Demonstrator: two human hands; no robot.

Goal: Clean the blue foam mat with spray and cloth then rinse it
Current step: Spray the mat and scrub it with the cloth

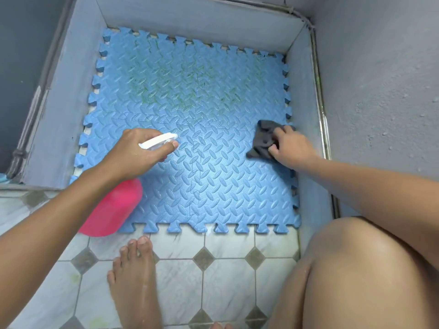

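Grey walled corner with a tiled floor (228,276), and the blue foam mat (190,129) lies flat on it, faint greenish marks toward its far side. The left hand (133,153) is wrapped tight around a pink spray bottle (114,210), one finger on the white trigger head (159,141), held over the mat's near-left part. The right hand (289,146) has its fingers curled into a dark grey cloth (266,141), pressing it onto the mat's right edge
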